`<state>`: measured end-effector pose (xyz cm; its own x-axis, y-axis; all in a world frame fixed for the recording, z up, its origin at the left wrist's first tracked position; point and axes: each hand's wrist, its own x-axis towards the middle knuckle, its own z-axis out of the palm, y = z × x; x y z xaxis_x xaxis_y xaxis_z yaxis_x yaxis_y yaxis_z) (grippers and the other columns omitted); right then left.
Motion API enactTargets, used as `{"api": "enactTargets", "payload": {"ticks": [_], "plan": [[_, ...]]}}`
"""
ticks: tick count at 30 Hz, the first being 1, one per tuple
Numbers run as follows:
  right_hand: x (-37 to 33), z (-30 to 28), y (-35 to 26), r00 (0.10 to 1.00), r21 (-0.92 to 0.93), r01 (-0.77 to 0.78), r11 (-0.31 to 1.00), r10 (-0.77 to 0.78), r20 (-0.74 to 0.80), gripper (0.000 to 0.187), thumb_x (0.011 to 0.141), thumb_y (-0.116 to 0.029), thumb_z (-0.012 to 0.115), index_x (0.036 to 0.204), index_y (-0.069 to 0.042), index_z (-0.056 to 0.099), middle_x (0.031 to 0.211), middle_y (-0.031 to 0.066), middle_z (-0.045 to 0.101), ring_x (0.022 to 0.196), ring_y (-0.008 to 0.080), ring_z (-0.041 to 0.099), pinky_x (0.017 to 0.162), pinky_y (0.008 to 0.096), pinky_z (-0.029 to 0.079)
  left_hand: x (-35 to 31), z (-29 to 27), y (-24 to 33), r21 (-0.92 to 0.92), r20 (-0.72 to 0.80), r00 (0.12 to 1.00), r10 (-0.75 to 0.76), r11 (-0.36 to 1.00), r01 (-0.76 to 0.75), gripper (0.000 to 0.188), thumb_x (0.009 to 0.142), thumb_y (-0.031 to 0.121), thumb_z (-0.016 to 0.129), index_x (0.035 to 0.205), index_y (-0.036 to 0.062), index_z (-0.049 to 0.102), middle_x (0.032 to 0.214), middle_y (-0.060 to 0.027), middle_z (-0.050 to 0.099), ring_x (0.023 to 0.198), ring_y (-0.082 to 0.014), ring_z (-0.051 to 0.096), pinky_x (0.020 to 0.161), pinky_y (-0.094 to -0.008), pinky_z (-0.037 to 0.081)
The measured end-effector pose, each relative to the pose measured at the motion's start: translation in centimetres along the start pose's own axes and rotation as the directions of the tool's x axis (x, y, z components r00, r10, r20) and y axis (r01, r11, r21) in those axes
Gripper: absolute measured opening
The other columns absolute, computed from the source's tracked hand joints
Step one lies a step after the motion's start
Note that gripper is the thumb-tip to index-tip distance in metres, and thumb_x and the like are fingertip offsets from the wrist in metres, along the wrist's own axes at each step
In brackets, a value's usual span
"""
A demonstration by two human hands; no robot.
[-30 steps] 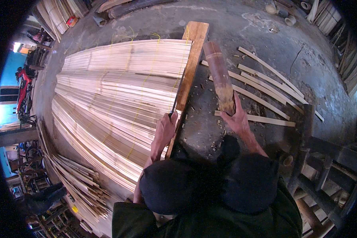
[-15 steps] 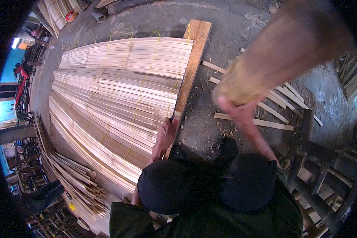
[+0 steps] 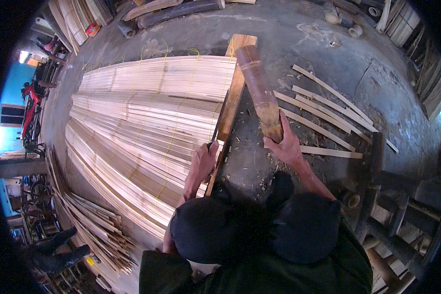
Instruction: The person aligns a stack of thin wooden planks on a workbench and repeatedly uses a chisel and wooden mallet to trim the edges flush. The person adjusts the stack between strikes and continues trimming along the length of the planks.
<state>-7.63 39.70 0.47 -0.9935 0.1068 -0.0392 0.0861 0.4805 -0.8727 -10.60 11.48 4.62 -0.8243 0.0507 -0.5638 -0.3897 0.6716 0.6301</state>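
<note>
My left hand [image 3: 202, 164] is closed round the dark handle of a long knife [image 3: 223, 109]. The blade lies along the right edge of a mat of pale slats [image 3: 147, 110], tied with yellow cords. Under that edge runs a wooden plank [image 3: 238, 83], partly covered by the mat. My right hand [image 3: 286, 146] grips the worn lower end of a thick brown bamboo club [image 3: 257, 85]. The club slants up and to the left, its far end over or close to the upper blade; whether they touch I cannot tell.
Loose pale strips [image 3: 323, 125] and small offcuts litter the concrete floor to the right. A dark frame [image 3: 392, 215] stands at the lower right. Long thin slats [image 3: 90, 220] are heaped at the lower left. Bamboo poles [image 3: 181, 12] lie at the back.
The bamboo club has swung down and left from a raised position at the upper right to beside the blade. My left hand stays at the mat's edge with the knife.
</note>
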Motion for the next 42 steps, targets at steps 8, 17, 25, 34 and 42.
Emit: {"api": "enactTargets", "payload": {"ticks": [8,17,25,34,42], "plan": [[-1.8,0.2,1.3,1.0,-0.02,-0.016,1.0,0.016,-0.008,0.097,0.076,-0.026,0.075,0.152,-0.006,0.018,0.134,0.027,0.052,0.12,0.0415,0.055,0.1,0.045,0.046,-0.6,2.1,-3.2,0.216,-0.149,0.98,0.133,0.971,-0.099,0.055,0.101,0.044,0.043,0.093,-0.0082,0.058,0.07,-0.0268,0.062,0.067,-0.0376,0.066,0.062,-0.0484,0.048],[-0.6,-1.7,-1.9,0.992,-0.066,0.102,0.993,-0.107,-0.067,0.097,0.074,-0.024,0.078,0.15,-0.002,0.022,0.136,0.0269,0.051,0.122,0.0403,0.054,0.101,0.0448,0.046,-1.1,2.6,-3.7,0.266,-0.193,0.975,0.108,0.962,-0.054,0.063,0.1,0.05,0.04,0.094,-0.0091,0.058,0.081,-0.0339,0.063,0.082,-0.0481,0.065,0.067,-0.0515,0.048],[-1.5,1.3,-1.1,0.995,-0.144,0.085,0.986,-0.076,0.068,0.098,0.074,-0.025,0.078,0.151,-0.008,0.02,0.126,0.0288,0.054,0.118,0.0435,0.055,0.1,0.0473,0.046,-0.1,3.6,-5.4,0.122,-0.149,0.988,-0.037,0.991,0.056,0.059,0.099,0.048,0.046,0.091,-0.0087,0.06,0.081,-0.0355,0.062,0.084,-0.0529,0.061,0.069,-0.0544,0.047],[-1.7,-1.0,0.5,0.994,-0.207,0.075,0.976,-0.056,0.095,0.095,0.077,-0.032,0.075,0.153,-0.013,0.02,0.131,0.0259,0.054,0.114,0.0446,0.057,0.095,0.0483,0.048,-0.3,2.2,-4.5,0.187,-0.177,0.979,0.101,0.98,-0.067,0.057,0.099,0.046,0.044,0.097,-0.0086,0.059,0.069,-0.0235,0.063,0.062,-0.0316,0.066,0.056,-0.0439,0.049],[-5.7,-2.6,3.5,0.973,-0.112,-0.207,0.972,0.193,-0.126,0.095,0.077,-0.028,0.075,0.151,-0.003,0.021,0.135,0.0239,0.053,0.123,0.0379,0.054,0.101,0.0417,0.045,-4.6,2.6,-2.5,0.176,-0.089,0.981,0.173,0.972,-0.156,0.042,0.096,0.039,0.056,0.098,-0.0025,0.059,0.079,-0.0315,0.063,0.084,-0.0491,0.063,0.066,-0.0515,0.05]]}}
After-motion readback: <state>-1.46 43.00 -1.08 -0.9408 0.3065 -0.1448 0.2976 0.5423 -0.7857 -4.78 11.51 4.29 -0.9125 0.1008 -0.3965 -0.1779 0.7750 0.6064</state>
